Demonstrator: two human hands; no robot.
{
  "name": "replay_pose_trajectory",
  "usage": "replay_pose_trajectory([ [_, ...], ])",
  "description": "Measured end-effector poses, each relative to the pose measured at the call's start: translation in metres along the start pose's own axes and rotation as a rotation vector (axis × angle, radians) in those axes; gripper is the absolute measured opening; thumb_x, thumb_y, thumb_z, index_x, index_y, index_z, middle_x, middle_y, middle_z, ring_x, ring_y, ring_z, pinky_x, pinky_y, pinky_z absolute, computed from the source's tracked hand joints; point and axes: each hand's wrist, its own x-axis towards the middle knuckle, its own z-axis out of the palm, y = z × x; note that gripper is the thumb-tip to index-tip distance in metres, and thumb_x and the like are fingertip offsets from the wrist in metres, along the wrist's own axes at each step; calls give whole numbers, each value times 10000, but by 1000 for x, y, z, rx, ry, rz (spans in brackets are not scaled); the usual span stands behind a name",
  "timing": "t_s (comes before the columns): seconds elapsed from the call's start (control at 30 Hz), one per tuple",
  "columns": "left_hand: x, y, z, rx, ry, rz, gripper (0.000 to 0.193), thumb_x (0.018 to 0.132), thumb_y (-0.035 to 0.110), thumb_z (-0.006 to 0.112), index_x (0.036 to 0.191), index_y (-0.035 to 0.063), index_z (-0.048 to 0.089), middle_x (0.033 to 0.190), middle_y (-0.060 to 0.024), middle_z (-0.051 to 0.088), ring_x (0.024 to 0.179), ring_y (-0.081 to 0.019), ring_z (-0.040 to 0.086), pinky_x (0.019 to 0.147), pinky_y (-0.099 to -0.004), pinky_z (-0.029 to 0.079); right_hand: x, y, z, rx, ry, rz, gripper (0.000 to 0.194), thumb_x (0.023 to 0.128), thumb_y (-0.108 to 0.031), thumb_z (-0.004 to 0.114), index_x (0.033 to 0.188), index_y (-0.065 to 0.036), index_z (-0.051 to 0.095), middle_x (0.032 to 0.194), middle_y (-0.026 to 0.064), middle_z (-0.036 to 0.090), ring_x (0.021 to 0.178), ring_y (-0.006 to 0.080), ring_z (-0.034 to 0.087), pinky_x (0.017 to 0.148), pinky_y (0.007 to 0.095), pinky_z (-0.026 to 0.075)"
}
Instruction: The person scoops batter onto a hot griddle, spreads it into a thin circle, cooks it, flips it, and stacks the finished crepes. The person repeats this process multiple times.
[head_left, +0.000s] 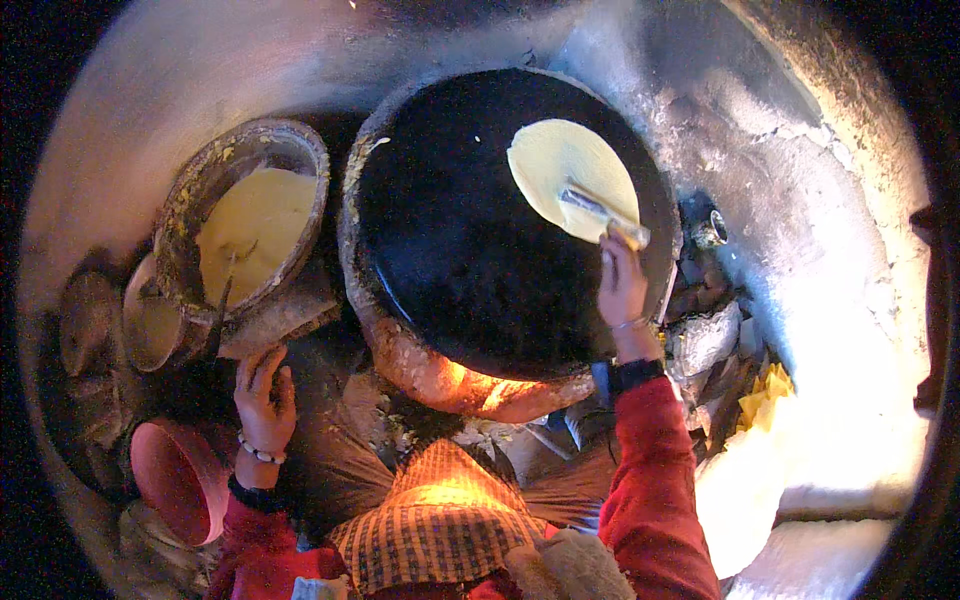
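A big round black griddle (472, 240) rests over a clay stove lit by fire from below. Pale batter (559, 161) forms a thin oval on its upper right part. My right hand (624, 289) grips a flat scraper-like spreader (589, 206), whose blade lies on the batter. At the left stands a crusted bowl (319, 161) of yellowish batter (262, 214), with a ladle or spoon (225, 289) dipped in it, handle towards me. My left hand (264, 394) hangs just below the bowl and the ladle's handle, fingers slightly apart, with nothing seen in it.
The stove's clay rim (420, 371) glows orange at the front. A pink plastic tub (176, 480) lies tilted at lower left, below a smaller round vessel (154, 322). A small metal cup or can (716, 227) and crumpled yellow material (765, 397) are at the right, near bright light.
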Motion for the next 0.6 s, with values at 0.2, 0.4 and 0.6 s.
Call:
replay_pose_trajectory([
  [0.2, 0, -3, 2, -75, 29, -29, 284, 797, -49, 619, 1065, 34, 666, 1117, -148, 615, 993, -330, 605, 843, -385, 508, 5, -79, 30, -447, -240, -325, 312, 830, -98, 545, 1128, -62, 631, 1066, 127, 624, 786, 302, 677, 664, 400, 574],
  [0.4, 16, -2, -5, 20, -9, 6, 253, 792, -52, 602, 1018, 42, 669, 1074, -139, 632, 943, -323, 613, 808, -386, 514, 92, -112, 96, -607, -602, -318, 145, 848, -94, 544, 988, -78, 578, 972, 97, 617, 763, 290, 684, 616, 442, 556],
  [0.6, 32, 3, -1, 41, -87, -61, 225, 796, -45, 599, 994, 37, 666, 1048, -134, 641, 926, -323, 617, 787, -395, 517, 229, 2, 158, 56, -611, 420, 205, 842, -182, 686, 936, -16, 612, 807, 170, 663, 738, 303, 678, 650, 412, 564],
])
